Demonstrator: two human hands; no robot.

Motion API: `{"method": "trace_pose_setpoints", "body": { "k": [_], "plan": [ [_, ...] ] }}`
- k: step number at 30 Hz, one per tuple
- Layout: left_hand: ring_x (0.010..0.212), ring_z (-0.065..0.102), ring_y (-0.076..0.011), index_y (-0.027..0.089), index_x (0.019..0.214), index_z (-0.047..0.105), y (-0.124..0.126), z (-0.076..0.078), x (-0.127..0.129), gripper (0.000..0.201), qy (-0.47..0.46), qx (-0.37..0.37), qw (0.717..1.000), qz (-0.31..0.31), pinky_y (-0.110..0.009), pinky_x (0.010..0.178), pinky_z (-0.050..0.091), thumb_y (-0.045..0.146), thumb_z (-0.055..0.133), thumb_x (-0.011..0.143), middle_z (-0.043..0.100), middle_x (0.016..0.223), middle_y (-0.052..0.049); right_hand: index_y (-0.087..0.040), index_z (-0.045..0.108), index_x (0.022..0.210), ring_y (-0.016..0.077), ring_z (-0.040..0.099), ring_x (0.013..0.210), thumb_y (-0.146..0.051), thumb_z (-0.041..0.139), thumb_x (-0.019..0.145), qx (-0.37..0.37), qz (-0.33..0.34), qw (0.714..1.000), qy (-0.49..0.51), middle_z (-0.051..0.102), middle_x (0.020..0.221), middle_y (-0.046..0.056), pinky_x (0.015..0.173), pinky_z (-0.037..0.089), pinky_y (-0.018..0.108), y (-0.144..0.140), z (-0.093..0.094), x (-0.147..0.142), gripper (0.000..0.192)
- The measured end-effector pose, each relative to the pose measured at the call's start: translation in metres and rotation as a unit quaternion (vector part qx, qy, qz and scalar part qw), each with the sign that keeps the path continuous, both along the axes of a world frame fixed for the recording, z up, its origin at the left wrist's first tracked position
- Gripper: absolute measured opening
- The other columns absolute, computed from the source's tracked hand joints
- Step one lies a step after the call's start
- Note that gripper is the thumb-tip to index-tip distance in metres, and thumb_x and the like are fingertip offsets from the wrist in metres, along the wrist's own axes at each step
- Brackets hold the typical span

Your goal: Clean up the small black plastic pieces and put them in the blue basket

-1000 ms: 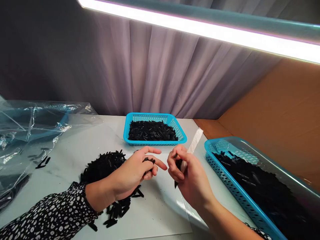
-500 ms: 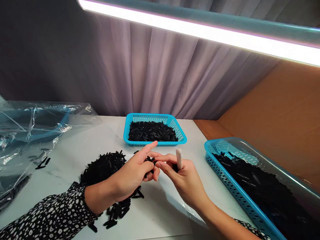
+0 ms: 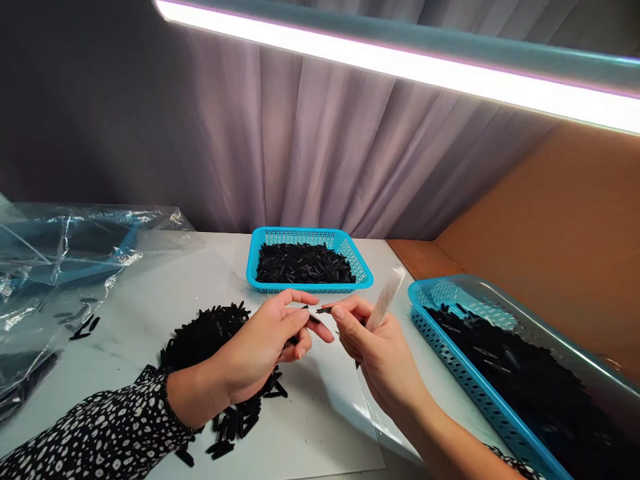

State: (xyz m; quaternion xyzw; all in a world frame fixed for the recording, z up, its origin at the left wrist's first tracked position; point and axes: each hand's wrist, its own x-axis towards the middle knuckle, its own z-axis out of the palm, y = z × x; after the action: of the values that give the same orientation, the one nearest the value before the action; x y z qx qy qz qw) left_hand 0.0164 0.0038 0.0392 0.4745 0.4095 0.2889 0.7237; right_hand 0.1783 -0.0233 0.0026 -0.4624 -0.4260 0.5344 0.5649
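Left hand (image 3: 260,343) over white table (image 3: 150,293), thumb and fingers pinched on small black piece (image 3: 306,310), more dark pieces tucked in curled fingers. Right hand (image 3: 380,350) just beside, thumb and forefinger pinching another black piece (image 3: 324,310), also gripping clear narrow sleeve (image 3: 385,303) angled upward. Black pile (image 3: 207,333) under left wrist. 2 blue baskets: far one (image 3: 305,237), right one (image 3: 465,373).

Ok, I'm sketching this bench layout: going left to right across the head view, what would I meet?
Clear plastic bag → loose pile of black pieces → left hand → right hand → long blue basket of black pieces → brown cardboard. The small blue basket behind the hands is left out.
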Motion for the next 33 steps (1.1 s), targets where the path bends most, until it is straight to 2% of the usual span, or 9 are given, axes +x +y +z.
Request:
{"method": "trace_pose_setpoints", "body": {
  "k": [5,13,15,19,22,26,28,31,33],
  "plan": [
    [0.053,0.037,-0.0059,0.018,0.093,0.052,-0.001,-0.002,0.0,0.013,0.005,0.013,1.0,0.004,-0.025,0.055,0.023,0.032,0.053,0.095,0.069,0.08,-0.001,-0.02,0.051,0.066,0.0065,0.013,0.046,-0.052,0.075,0.078,-0.023,0.01,0.998,0.053,0.027,0.049,-0.011,0.044,0.012,0.025,-0.002,0.004,-0.002,0.042],
    [0.054,0.036,-0.0065,0.018,0.082,0.055,0.001,0.0,0.0,0.019,-0.004,0.034,0.998,0.044,-0.026,0.054,0.022,0.034,0.064,0.087,0.067,0.075,0.0,-0.02,0.048,0.066,0.0061,0.009,0.046,-0.047,0.076,0.077,-0.044,0.021,0.993,0.104,0.022,0.049,-0.013,0.043,0.01,0.023,-0.002,0.009,-0.004,0.04],
    [0.053,0.035,-0.0068,0.018,0.084,0.056,0.001,0.001,0.001,0.016,-0.007,0.027,0.999,0.045,-0.026,0.053,0.022,0.032,0.064,0.085,0.069,0.077,-0.001,-0.021,0.048,0.066,0.0061,0.01,0.045,-0.043,0.073,0.079,-0.045,0.016,0.991,0.124,0.026,0.048,-0.012,0.042,0.01,0.022,-0.001,0.01,-0.003,0.036],
    [0.052,0.034,-0.0073,0.018,0.089,0.056,0.0,0.002,0.001,0.012,0.0,0.027,0.999,0.041,-0.026,0.053,0.02,0.025,0.063,0.081,0.068,0.072,-0.001,-0.021,0.05,0.068,0.0063,0.018,0.041,-0.037,0.062,0.078,-0.036,0.044,0.981,0.186,0.048,0.051,-0.006,0.04,0.012,0.022,0.0,0.011,-0.003,0.023],
    [0.051,0.034,-0.0066,0.018,0.088,0.054,-0.001,0.002,0.001,0.01,-0.006,0.041,0.998,0.044,-0.026,0.052,0.02,0.019,0.06,0.08,0.064,0.069,0.002,-0.02,0.053,0.07,0.0055,0.018,0.042,-0.04,0.067,0.079,-0.037,0.049,0.987,0.146,0.05,0.053,-0.006,0.04,0.011,0.022,0.0,0.01,-0.004,0.025],
    [0.05,0.035,-0.0057,0.019,0.084,0.051,-0.003,0.002,0.001,0.009,-0.011,0.065,0.997,0.048,-0.025,0.052,0.022,0.019,0.06,0.082,0.052,0.06,0.008,-0.018,0.065,0.09,0.0047,0.017,0.044,-0.047,0.074,0.079,-0.028,0.051,0.997,0.047,0.053,0.059,-0.006,0.043,0.013,0.024,-0.001,0.004,-0.005,0.032],
    [0.05,0.035,-0.0055,0.019,0.085,0.05,-0.002,0.002,0.001,0.009,-0.009,0.073,0.996,0.044,-0.025,0.052,0.022,0.019,0.059,0.084,0.057,0.063,0.006,-0.017,0.067,0.09,0.0051,0.018,0.044,-0.048,0.074,0.079,-0.022,0.039,0.999,0.028,0.051,0.06,-0.005,0.043,0.013,0.025,-0.002,0.002,-0.005,0.033],
    [0.05,0.036,-0.0052,0.02,0.086,0.047,-0.001,0.001,0.002,0.013,-0.012,0.073,0.997,0.031,-0.024,0.05,0.022,0.026,0.058,0.089,0.068,0.077,0.001,-0.016,0.067,0.08,0.006,0.017,0.046,-0.048,0.076,0.078,-0.027,0.017,0.999,0.032,0.034,0.051,-0.01,0.044,0.012,0.025,-0.002,0.002,-0.003,0.033],
    [0.047,0.034,-0.0051,0.02,0.086,0.045,-0.001,0.0,0.002,0.018,-0.012,0.075,0.997,0.025,-0.024,0.049,0.021,0.034,0.055,0.093,0.07,0.076,0.0,-0.016,0.065,0.076,0.0061,0.015,0.046,-0.049,0.077,0.076,-0.035,0.008,0.998,0.047,0.028,0.05,-0.011,0.044,0.011,0.025,-0.002,0.004,-0.003,0.035]
  ]
}}
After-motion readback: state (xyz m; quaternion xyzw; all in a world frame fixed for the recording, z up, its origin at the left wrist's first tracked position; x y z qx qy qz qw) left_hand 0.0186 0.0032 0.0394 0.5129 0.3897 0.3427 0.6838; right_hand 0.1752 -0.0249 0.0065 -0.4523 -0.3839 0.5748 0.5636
